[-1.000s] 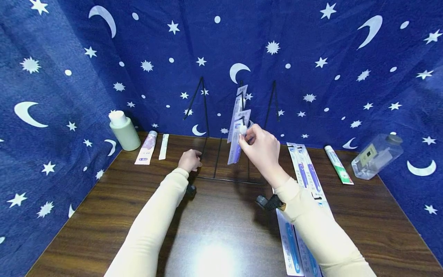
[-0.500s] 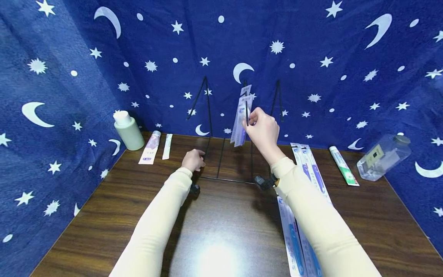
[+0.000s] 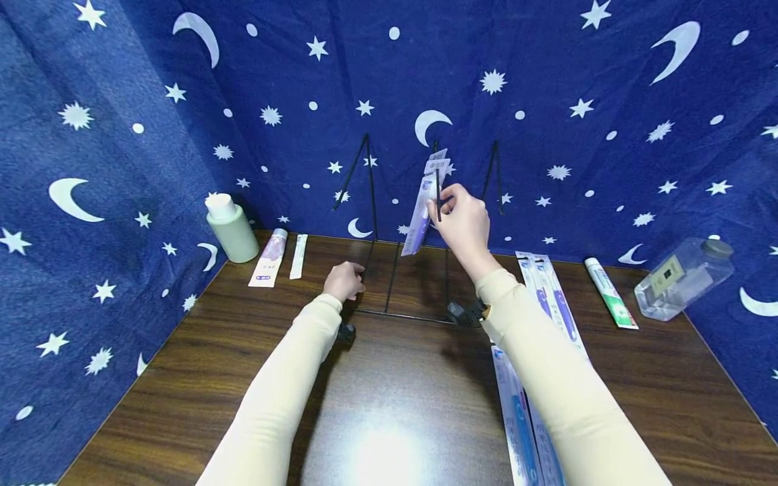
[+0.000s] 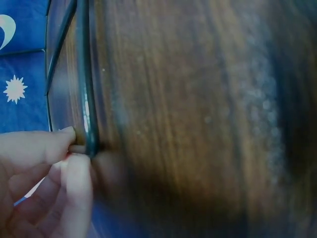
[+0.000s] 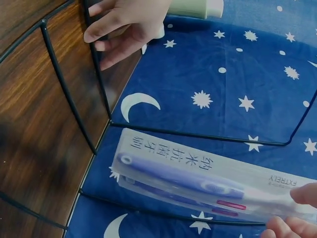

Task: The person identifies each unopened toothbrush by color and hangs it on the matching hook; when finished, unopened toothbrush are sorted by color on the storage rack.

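My right hand (image 3: 464, 223) pinches a packaged purple toothbrush (image 3: 419, 219) just below its hang hole, at the end of the middle hook of a black wire rack (image 3: 372, 192). Another purple toothbrush pack hangs right behind it, mostly covered in the head view. Both packs lie side by side in the right wrist view, where the thumb and fingertips (image 5: 304, 194) touch the front pack (image 5: 198, 163). On the left, my left hand (image 3: 344, 281) grips the rack's base wire (image 4: 87, 109) low by the table. The two outer hooks carry nothing.
Several packaged toothbrushes (image 3: 550, 290) lie on the right, partly under my sleeve. Beyond them are a green-and-white toothpaste tube (image 3: 610, 292) and a clear bottle (image 3: 683, 278). A pale green bottle (image 3: 234, 233), a pink-and-white tube (image 3: 269, 258) and a slim white packet (image 3: 298, 256) are on the left.
My right hand has pushed the front toothbrush pack back along the middle hook, close against the one behind. The left hand stays at the rack's base. The head view has shifted slightly.
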`<act>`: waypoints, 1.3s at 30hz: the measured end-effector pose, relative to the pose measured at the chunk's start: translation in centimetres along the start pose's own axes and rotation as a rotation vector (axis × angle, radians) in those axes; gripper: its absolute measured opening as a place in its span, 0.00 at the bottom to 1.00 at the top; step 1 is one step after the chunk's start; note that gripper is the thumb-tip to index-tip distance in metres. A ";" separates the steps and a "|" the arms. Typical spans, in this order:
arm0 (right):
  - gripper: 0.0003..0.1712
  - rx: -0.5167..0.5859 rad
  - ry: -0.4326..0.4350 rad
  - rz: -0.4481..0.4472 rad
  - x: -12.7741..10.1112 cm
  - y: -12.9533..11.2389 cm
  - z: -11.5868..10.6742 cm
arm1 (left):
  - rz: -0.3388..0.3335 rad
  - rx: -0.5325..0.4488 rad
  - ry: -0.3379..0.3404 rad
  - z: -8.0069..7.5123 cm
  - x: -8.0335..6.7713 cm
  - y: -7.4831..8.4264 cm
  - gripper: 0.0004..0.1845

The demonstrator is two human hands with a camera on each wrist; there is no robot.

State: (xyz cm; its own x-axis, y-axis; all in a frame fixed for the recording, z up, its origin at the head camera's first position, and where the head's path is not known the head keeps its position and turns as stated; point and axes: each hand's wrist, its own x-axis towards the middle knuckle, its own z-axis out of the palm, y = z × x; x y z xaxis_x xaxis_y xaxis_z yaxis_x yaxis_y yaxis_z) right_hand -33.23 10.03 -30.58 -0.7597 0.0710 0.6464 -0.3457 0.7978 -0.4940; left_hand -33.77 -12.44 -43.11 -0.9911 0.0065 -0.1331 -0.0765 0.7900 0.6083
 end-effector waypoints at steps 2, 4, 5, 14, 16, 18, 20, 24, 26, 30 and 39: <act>0.13 0.006 -0.010 0.012 -0.2 0.1 -0.4 | -0.001 0.001 -0.005 0.0 0.1 0.0 0.27; 0.13 0.012 -0.019 0.025 -0.5 0.1 -0.9 | -0.002 0.003 -0.009 0.1 0.2 0.0 0.27; 0.12 0.013 -0.024 0.029 -0.6 0.2 -1.2 | -0.002 0.005 -0.008 0.1 0.2 0.0 0.27; 0.10 0.009 -0.046 -0.006 -2.7 1.8 -3.9 | -0.015 0.013 -0.006 0.4 0.4 -0.4 0.27; 0.10 -0.006 -0.038 -0.027 -3.2 2.5 -4.4 | -0.008 0.018 -0.007 0.4 0.4 -0.6 0.27; 0.10 -0.027 -0.034 -0.038 -3.6 3.3 -4.9 | 0.001 0.024 -0.004 0.2 0.4 -0.6 0.27; 0.10 -0.046 -0.029 -0.040 -4.0 4.5 -5.3 | 0.007 0.030 0.001 0.2 0.5 -0.6 0.27; 0.10 -0.079 -0.026 -0.042 -5.0 7.2 -6.4 | 0.017 0.036 0.000 0.3 0.5 -0.5 0.27; 0.10 -0.098 -0.031 -0.048 -5.5 8.7 -7.0 | 0.022 0.039 0.002 0.4 0.5 -0.3 0.27; 0.10 -0.146 -0.056 -0.069 -6.3 11.9 -8.0 | 0.022 0.042 0.001 0.5 0.4 0.0 0.27; 0.08 -0.201 -0.177 -0.048 -6.9 18.9 -9.3 | 0.007 0.005 -0.011 0.1 0.0 0.1 0.27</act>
State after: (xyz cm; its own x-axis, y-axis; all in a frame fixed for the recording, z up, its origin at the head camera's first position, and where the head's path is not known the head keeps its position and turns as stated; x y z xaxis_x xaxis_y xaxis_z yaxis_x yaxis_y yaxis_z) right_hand -29.36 30.19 -38.91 -0.8356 -0.0611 0.5459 -0.2807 0.9017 -0.3289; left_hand -33.80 -12.28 -43.18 -0.9903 0.0187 -0.1380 -0.0694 0.7928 0.6055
